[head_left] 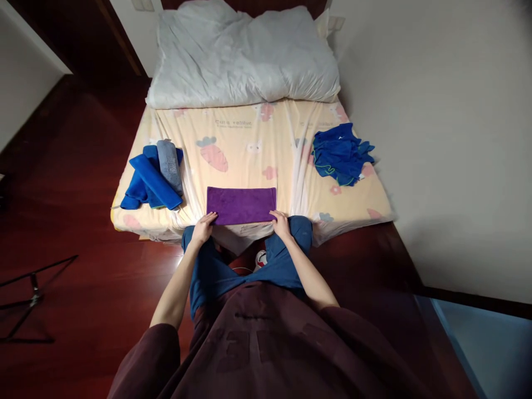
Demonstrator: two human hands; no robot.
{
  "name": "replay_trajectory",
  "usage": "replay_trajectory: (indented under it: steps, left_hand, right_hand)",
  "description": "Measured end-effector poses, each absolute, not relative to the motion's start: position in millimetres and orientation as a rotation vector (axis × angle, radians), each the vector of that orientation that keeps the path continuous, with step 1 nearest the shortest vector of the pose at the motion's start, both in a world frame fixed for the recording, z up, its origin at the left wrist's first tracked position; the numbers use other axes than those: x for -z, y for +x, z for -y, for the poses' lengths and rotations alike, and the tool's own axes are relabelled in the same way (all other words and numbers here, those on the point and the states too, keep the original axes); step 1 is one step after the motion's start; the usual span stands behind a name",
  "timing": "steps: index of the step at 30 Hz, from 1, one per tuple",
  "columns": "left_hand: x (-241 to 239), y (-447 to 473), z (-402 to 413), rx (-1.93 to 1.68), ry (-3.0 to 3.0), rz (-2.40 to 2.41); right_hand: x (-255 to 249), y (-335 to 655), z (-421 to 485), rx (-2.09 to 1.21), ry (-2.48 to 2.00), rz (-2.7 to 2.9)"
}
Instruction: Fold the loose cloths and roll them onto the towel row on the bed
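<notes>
A purple towel (241, 206), folded into a flat rectangle, lies at the front edge of the bed. At its near left corner is my left hand (203, 228), fingers closed on the edge of the cloth. My right hand (281, 225) holds the near right corner in the same way. The towel looks smooth, with its long side running from one hand to the other. Parts of both corners are hidden under my fingers.
Rolled blue and grey towels (155, 174) are heaped on the bed's left side. A crumpled blue garment (341, 154) with green trim lies on the right. Behind is a folded white quilt (245, 55). A black stand (34, 299) is on the floor at left.
</notes>
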State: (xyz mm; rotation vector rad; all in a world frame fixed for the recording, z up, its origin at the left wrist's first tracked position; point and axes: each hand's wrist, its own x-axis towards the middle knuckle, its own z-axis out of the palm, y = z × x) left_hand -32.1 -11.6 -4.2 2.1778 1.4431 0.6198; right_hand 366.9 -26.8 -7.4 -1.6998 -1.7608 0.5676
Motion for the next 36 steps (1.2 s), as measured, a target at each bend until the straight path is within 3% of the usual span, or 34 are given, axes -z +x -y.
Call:
replay_trajectory:
  steps: [8,16,36]
  left_hand:
    - [13,-41,8,-0.950,1.854,-1.545]
    - [13,-39,8,-1.028,1.662,-1.688]
    - [8,-34,10,-1.171,1.350,-1.769]
  right_hand:
    - [20,352,26,-0.547,-1.709,1.419]
    - [27,351,25,-0.549,-1.588,1.275]
    - [21,343,24,-0.563,-1.883,1.085]
